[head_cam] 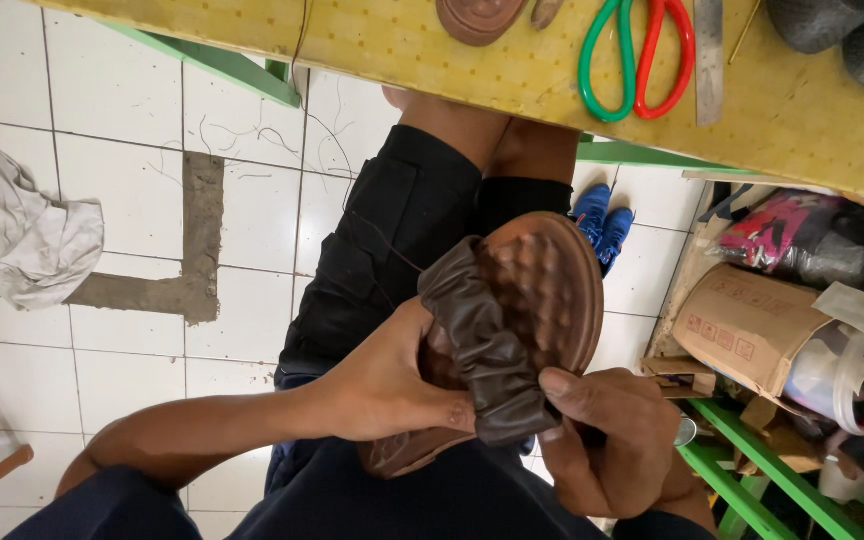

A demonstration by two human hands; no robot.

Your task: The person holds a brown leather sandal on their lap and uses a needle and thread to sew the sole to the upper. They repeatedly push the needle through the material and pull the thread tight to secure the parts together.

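— Sandal (542,290), brown with a bumpy footbed, sits over our lap, below the yellow table (392,45)

— We grip it: left hand (387,385) curled around the edge, right hand (612,440) closed, thumb pinching the ruched dark strap (482,350)

— Scissors (637,55) lie on the table, a grey rag (22,235) on the tile floor

A brown leather slide sandal (512,330) with a knobbed footbed and a ruched dark-brown strap (487,345) across it is held footbed-up over the lap, toe pointing away, clear of the tabletop's near edge.
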